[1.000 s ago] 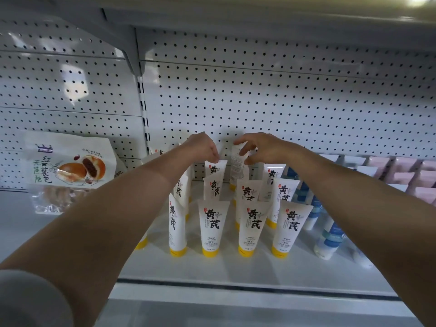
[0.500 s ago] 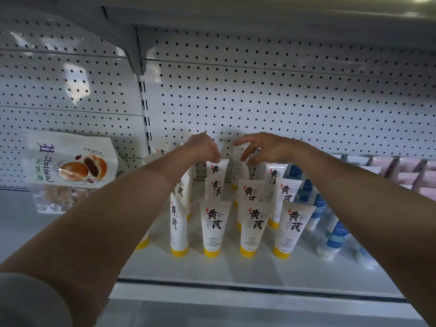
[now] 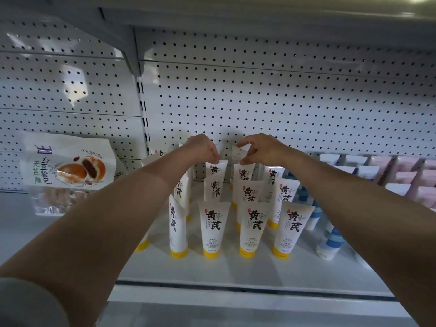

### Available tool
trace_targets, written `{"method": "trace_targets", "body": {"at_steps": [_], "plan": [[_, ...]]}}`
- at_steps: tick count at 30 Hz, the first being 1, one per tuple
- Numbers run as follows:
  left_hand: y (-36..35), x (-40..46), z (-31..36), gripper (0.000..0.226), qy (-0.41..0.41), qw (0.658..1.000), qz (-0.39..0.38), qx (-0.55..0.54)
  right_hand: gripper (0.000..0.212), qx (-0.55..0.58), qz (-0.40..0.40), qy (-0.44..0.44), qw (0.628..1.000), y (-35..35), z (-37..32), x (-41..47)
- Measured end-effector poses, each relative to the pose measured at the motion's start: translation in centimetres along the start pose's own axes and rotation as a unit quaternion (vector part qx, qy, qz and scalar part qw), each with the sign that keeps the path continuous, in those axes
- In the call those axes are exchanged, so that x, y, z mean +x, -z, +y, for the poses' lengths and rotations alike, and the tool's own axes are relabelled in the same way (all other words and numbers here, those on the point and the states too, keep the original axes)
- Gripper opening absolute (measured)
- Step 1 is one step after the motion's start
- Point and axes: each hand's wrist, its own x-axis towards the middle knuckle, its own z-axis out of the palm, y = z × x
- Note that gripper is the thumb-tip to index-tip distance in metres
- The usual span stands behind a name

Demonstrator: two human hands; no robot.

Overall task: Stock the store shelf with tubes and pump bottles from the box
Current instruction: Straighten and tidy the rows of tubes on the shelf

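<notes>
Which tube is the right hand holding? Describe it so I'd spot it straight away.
Find the pegboard back wall of the shelf, then the block of white tubes with yellow caps standing before it. At the very back, the right hand pinches one tube: unlike its neighbours' bold black characters, it shows only small print.

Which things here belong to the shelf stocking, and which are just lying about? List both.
Job:
- left hand, at a back-row tube
- right hand, pinching a back-row tube
- yellow-capped white tubes
- shelf

Just there:
- red bean bun bag
- blue-and-white tubes
- pink boxes
</notes>
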Motion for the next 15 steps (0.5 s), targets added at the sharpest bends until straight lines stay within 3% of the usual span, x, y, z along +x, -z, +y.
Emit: {"method": "trace_targets", "body": {"at_steps": [4,10,15], "plan": [[-0.05,-0.16,0.03,0.017,-0.003,1.0,0.003,0.004,0.058,-0.016,0.029,-0.007,0.999,-0.48,-0.1,0.27],[-0.03,-0.05,-0.16,0.02,-0.004,1.0,0.003,0.008,0.062,-0.013,-0.022,0.007,1.0,-0.32,0.04,0.01],[0.21,0.16,-0.35,0.02,-0.009,1.0,-0.001,-0.013,0.058,0.0,-0.008,0.018,1.0,-0.17,0.24,0.04]]}}
